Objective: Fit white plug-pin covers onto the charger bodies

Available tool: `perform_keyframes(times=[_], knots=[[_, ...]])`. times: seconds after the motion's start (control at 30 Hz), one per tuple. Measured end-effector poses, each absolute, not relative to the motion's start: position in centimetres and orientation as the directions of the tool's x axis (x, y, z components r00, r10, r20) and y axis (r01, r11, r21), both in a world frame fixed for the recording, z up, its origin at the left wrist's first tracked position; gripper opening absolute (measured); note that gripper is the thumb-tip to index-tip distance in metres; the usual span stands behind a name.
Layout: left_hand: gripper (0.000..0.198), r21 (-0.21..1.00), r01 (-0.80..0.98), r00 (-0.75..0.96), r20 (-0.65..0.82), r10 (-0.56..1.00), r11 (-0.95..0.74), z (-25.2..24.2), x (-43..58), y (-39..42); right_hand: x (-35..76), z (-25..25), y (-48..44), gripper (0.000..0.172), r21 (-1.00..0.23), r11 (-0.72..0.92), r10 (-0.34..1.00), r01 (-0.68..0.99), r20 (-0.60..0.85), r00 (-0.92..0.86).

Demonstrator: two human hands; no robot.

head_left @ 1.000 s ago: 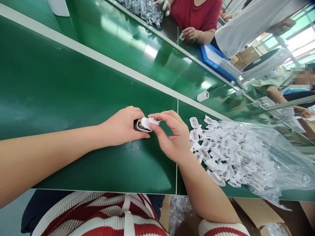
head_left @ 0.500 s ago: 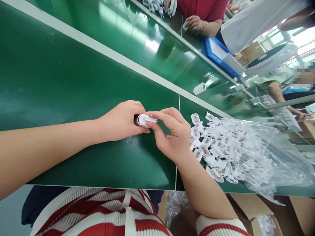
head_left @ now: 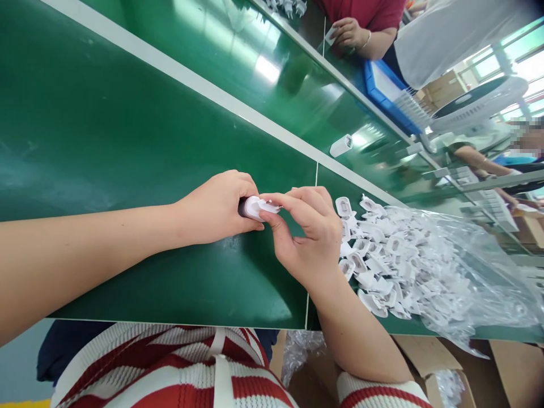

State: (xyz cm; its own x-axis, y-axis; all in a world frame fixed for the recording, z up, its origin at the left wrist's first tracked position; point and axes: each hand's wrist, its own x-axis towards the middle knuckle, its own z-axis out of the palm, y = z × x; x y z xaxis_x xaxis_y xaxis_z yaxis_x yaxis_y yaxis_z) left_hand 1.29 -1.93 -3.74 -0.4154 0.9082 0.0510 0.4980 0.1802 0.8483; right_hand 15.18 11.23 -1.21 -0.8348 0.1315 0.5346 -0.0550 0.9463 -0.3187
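Two hands meet on one small white piece in front of me, held over the green table (head_left: 140, 141) on the near side of the pale strip (head_left: 255, 116). My left hand (head_left: 227, 207) is curled around the case (head_left: 248, 208), thumb on the near side and fingers on the far side, so most of its body is hidden in my grip. My right hand (head_left: 312, 235) pinches the plug cap (head_left: 272, 209) between thumb and forefinger, the other fingers bent behind. The long axis of the pair runs left to right, roughly along the line of my left forearm, with the case toward my left and the cap toward my right (I can't tell whether the two sit flush). Both parts look like smooth hard plastic, the case rounded at its edges, the cap tapering toward slim metal pins (head_left: 269, 202). Just beyond my right hand spreads a heap of similar white caps (head_left: 395, 255), some showing oval hollows, partly under a clear, crinkled bag (head_left: 497, 283). Another white case (head_left: 341, 145), boxy and long, lies past the strip on the glossy green surface.
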Motion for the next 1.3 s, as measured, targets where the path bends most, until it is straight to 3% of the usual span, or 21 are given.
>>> perform_keyframes(times=[0.13,0.33,0.47,0.53,0.57,0.73,0.83,0.9,1.03,1.1,1.17,1.3], knots=[[0.024,0.848,0.489,-0.431,0.03,0.902,0.205,-3.7,1.4,-2.0,15.2,-1.4,11.0,0.016,-0.395,0.918,0.178,-0.033,0.485,-0.856],[0.023,0.835,0.527,-0.396,0.078,0.915,0.157,-3.6,1.3,-1.7,15.0,-1.5,10.8,0.013,-0.357,0.934,0.212,0.027,0.491,-0.845],[0.029,0.82,0.56,-0.356,0.108,0.928,0.119,-3.3,1.6,-2.2,15.2,-1.1,10.6,0.009,-0.494,0.869,0.275,0.027,0.438,-0.856],[0.046,0.827,0.547,-0.341,0.08,0.936,0.129,-3.6,1.3,-2.5,15.1,-1.2,10.7,0.008,-0.532,0.847,0.293,0.021,0.433,-0.852],[0.053,0.834,0.532,-0.375,0.075,0.924,0.148,-3.7,1.1,-2.6,15.0,-1.3,10.8,0.01,-0.535,0.844,0.294,0.025,0.423,-0.857],[0.039,0.82,0.546,-0.377,0.058,0.925,0.171,-4.0,0.8,-2.6,14.6,-1.9,11.4,0.015,-0.582,0.813,0.311,0.031,0.389,-0.867],[0.041,0.81,0.546,-0.418,0.04,0.907,0.216,-3.8,1.3,-2.3,15.0,-0.9,12.8,0.037,-0.631,0.775,0.344,0.048,0.357,-0.868],[0.045,0.816,0.523,-0.458,0.025,0.889,0.246,-3.7,1.3,-2.0,15.8,0.4,14.3,0.054,-0.548,0.817,0.401,0.18,0.316,-0.86],[0.052,0.811,0.491,-0.546,0.001,0.838,0.319,-3.0,-1.1,-0.8,18.0,3.0,18.1,0.078,-0.184,0.791,0.599,0.583,0.04,-0.8],[0.051,0.772,0.524,-0.598,0.034,0.801,0.359,-2.3,-3.6,0.3,18.8,3.5,19.9,0.089,-0.128,0.732,0.665,0.67,-0.083,-0.742],[0.048,0.701,0.579,-0.663,0.108,0.741,0.416,-1.2,-6.6,1.7,19.1,3.4,21.2,0.081,-0.126,0.705,0.682,0.697,-0.145,-0.716],[0.043,0.602,0.591,-0.767,0.213,0.605,0.537,1.1,-12.3,4.3,18.6,2.4,22.8,0.043,-0.13,0.685,0.703,0.717,-0.14,-0.697]])
